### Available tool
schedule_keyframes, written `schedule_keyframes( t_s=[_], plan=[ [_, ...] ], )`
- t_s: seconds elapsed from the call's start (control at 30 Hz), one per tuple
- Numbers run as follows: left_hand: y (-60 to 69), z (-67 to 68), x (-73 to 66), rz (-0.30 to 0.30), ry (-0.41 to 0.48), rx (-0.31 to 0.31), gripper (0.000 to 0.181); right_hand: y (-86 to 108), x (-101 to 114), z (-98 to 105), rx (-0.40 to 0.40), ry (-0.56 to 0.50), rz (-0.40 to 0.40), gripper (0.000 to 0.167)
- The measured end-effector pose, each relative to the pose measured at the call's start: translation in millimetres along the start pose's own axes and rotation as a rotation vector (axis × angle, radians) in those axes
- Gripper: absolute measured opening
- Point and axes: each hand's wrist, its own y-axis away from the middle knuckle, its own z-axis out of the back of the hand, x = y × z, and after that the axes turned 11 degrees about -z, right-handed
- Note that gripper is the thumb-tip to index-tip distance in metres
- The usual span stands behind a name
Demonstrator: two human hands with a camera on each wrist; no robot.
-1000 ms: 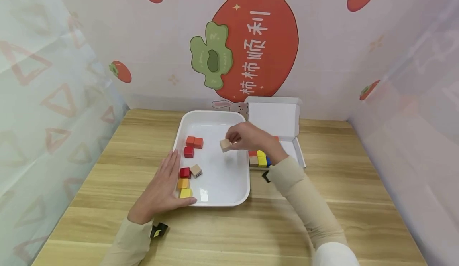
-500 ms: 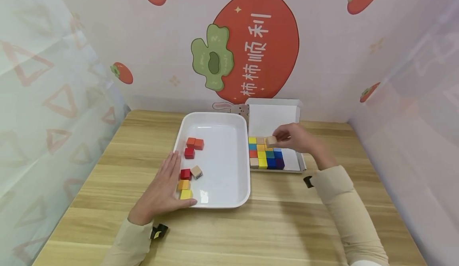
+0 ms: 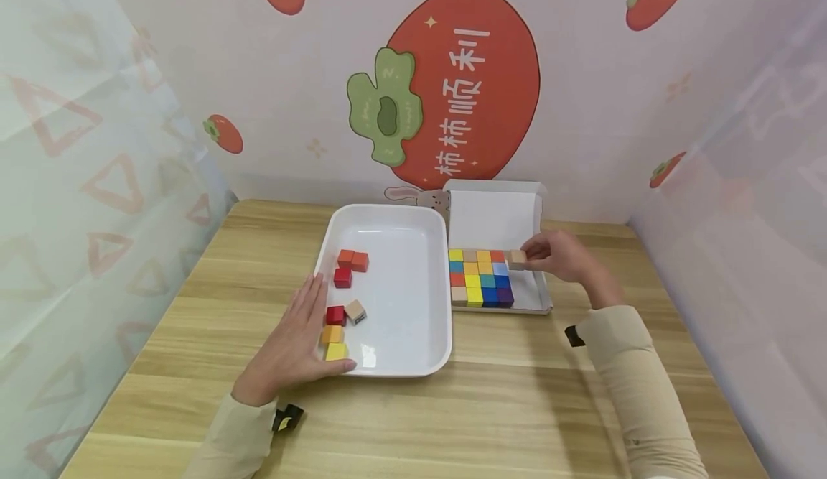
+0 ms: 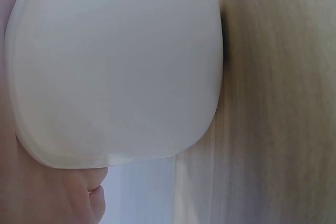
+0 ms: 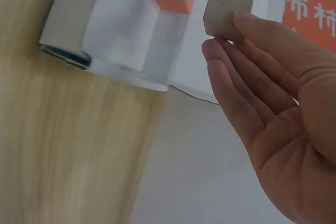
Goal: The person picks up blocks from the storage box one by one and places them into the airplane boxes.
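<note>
My right hand (image 3: 563, 256) pinches a plain wooden cube (image 3: 516, 259) between thumb and fingertips at the back right of the white cardboard box (image 3: 533, 298). In the right wrist view the same wooden block (image 5: 227, 11) is held above the box, beside an orange, light blue and blue row. Coloured cubes (image 3: 479, 280) stand in close rows in the box, its right strip bare. My left hand (image 3: 288, 342) lies along the left side of the white tray (image 3: 403, 292), fingers straight and thumb over the front rim. Red, orange, yellow and natural wooden cubes (image 3: 354, 312) sit in the tray's left part.
Tray and box stand side by side on a wood-grain table (image 3: 465, 421). The box lid (image 3: 494, 217) is raised at the back near a printed wall cloth (image 3: 465, 91). Cloth panels flank the table on both sides.
From above the tray, my right hand has carried the wooden cube right to the box, past the orange cubes to the back row's right end. My left hand has stayed on the tray.
</note>
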Motion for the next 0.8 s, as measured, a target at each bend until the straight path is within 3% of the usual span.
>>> schedule_keyframes(
  t_s=[0.33, 0.57, 0.8],
  plan=[
    [1.2, -3.3, 0.0, -0.003, -0.002, 0.003, 0.138, -19.7, -17.9, -24.7, 0.018, -0.002, -0.078, 0.031],
    [0.4, -4.1, 0.0, 0.001, -0.010, 0.009, 0.138, -27.1, -25.0, -37.3, -0.025, -0.028, -0.118, 0.039],
    [0.5, -1.1, 0.5, 0.004, -0.020, 0.014, 0.138, -31.1, -22.7, -41.3, -0.056, -0.086, -0.136, 0.036]
  ],
)
